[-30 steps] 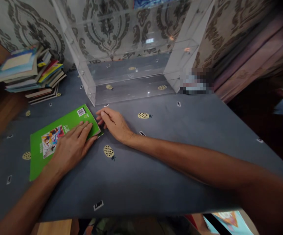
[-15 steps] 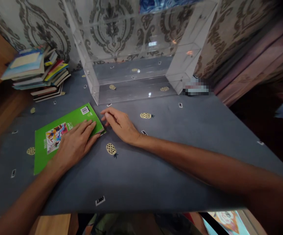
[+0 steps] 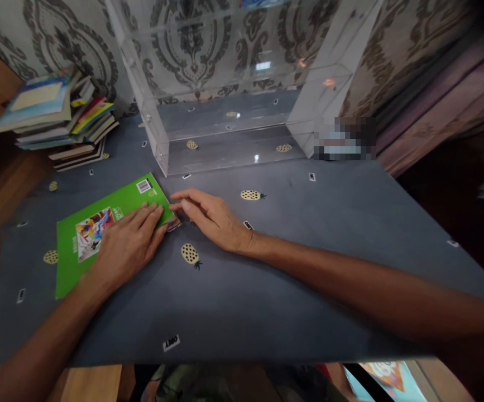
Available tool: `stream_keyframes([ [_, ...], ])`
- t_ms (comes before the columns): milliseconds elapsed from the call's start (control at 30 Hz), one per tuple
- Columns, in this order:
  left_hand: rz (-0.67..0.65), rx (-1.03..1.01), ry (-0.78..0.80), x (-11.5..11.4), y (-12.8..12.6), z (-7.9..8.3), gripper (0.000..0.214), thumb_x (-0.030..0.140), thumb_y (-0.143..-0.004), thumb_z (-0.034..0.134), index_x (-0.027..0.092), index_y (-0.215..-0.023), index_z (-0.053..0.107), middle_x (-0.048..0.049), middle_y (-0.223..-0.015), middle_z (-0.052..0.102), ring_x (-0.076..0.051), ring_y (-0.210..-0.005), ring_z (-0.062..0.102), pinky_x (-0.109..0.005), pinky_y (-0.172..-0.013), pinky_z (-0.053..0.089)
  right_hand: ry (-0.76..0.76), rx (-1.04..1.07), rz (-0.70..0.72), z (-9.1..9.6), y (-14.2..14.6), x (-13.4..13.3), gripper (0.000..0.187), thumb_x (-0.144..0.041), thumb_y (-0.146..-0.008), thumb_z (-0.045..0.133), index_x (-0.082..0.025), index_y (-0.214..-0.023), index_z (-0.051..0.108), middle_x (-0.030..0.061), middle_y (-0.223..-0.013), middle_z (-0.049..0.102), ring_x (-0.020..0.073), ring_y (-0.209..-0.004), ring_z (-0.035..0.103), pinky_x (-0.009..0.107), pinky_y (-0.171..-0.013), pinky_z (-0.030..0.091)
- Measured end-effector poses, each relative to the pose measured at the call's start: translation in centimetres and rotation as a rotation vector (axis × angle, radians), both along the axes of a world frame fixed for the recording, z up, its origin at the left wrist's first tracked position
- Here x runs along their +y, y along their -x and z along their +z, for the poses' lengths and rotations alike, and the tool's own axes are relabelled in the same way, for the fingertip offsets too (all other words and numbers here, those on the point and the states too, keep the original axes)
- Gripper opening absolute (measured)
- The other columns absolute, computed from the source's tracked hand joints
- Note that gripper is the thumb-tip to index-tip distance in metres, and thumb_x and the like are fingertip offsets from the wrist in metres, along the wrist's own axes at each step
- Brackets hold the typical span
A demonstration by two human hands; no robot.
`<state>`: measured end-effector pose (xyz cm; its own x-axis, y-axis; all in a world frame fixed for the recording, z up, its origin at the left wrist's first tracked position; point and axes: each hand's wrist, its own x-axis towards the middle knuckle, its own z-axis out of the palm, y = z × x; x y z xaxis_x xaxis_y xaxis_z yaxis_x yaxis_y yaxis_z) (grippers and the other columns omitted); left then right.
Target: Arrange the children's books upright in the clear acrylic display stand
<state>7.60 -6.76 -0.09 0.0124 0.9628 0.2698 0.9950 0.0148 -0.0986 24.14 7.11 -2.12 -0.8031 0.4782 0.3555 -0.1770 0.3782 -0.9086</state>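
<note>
"Where is the green book (image 3: pixel 95 231)?"
"It lies on the gray cloth (image 3: pixel 225 312), right under the left hand (image 3: pixel 130 240)."
"Is that hand holding it?"
"No, it's spread flat on top, near the book's right end."
"And the right hand (image 3: pixel 220 220)?"
"It's just beside that end, loosely open, fingers a bit bent. The fingertips are at the edge, but I can't tell if they touch."
</note>
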Motion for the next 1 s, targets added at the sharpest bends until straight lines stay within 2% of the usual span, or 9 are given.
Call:
stream_keyframes([
  [333, 0.021, 0.008, 0.010, 0.0, -0.1, -0.1, 0.049, 0.039, -0.105, 0.029, 0.014, -0.126, 0.064, -0.0152, -0.129, 0.068, -0.032, -0.122, 0.063, -0.048, -0.098, 0.055, -0.069, -0.024, -0.046, 0.0, 0.0, -0.3, 0.027, -0.029, -0.105, 0.039, -0.022, -0.119, 0.061, 0.0026, -0.104, 0.074, 0.0168, -0.090, 0.068, 0.033, -0.088, 0.052],
  [533, 0.008, 0.012, 0.021, -0.2, -0.2, -0.3, 0.048, 0.039, -0.104, 0.031, 0.011, -0.129, 0.062, -0.0177, -0.132, 0.066, -0.035, -0.125, 0.061, -0.051, -0.101, 0.053, -0.112, -0.010, -0.071, -0.1, 0.1, -0.4, 0.028, -0.030, -0.105, 0.037, -0.022, -0.119, 0.061, 0.0021, -0.102, 0.074, 0.0163, -0.088, 0.067, 0.031, -0.082, 0.051],
  [633, 0.007, -0.004, 0.033, -0.3, -0.4, -0.4, 0.050, 0.042, -0.104, 0.035, 0.010, -0.132, 0.061, -0.0198, -0.135, 0.063, -0.036, -0.127, 0.059, -0.052, -0.103, 0.051, -0.252, -0.057, -0.072, -0.3, 0.1, -0.5, 0.027, -0.028, -0.105, 0.039, -0.022, -0.116, 0.062, 0.0030, -0.096, 0.072, 0.0189, -0.091, 0.065, 0.033, -0.086, 0.049],
  [767, -0.004, -0.045, 0.070, -0.6, -0.1, -0.1, 0.055, 0.050, -0.103, 0.037, 0.011, -0.135, 0.058, -0.0183, -0.140, 0.060, -0.035, -0.130, 0.056, -0.052, -0.106, 0.049, -0.540, -0.159, -0.074, -0.6, 0.0, -0.8, 0.024, -0.024, -0.102, 0.042, -0.020, -0.109, 0.064, 0.0069, -0.091, 0.069, 0.0223, -0.087, 0.062, 0.036, -0.082, 0.048],
  [833, -0.013, -0.085, 0.090, -0.9, 1.1, 0.4, 0.055, 0.052, -0.103, 0.033, 0.014, -0.133, 0.060, -0.0147, -0.138, 0.062, -0.031, -0.128, 0.058, -0.049, -0.106, 0.048, -0.658, -0.155, -0.061, -0.7, 0.0, -0.9, 0.024, -0.021, -0.102, 0.040, -0.019, -0.108, 0.063, 0.0085, -0.091, 0.069, 0.0220, -0.083, 0.062, 0.036, -0.079, 0.049],
  [900, 0.035, -0.105, 0.096, -1.4, 3.5, 0.8, 0.055, 0.051, -0.104, 0.028, 0.017, -0.129, 0.063, -0.0116, -0.135, 0.065, -0.028, -0.123, 0.061, -0.046, -0.105, 0.049, -0.745, -0.135, -0.043, -0.8, -0.1, -1.0, 0.024, -0.019, -0.102, 0.039, -0.017, -0.106, 0.063, 0.0097, -0.091, 0.070, 0.0220, -0.081, 0.063, 0.035, -0.078, 0.050],
  [1000, 0.241, -0.035, 0.103, -2.9, 8.2, 1.1, 0.057, 0.053, -0.102, 0.027, 0.018, -0.126, 0.065, -0.0146, -0.136, 0.063, -0.031, -0.119, 0.062, -0.049, -0.103, 0.048, -0.852, -0.134, -0.032, -0.7, -0.3, -1.3, 0.022, -0.014, -0.101, 0.040, -0.017, -0.103, 0.063, 0.0097, -0.087, 0.070, 0.0219, -0.079, 0.064, 0.034, -0.074, 0.051],
])
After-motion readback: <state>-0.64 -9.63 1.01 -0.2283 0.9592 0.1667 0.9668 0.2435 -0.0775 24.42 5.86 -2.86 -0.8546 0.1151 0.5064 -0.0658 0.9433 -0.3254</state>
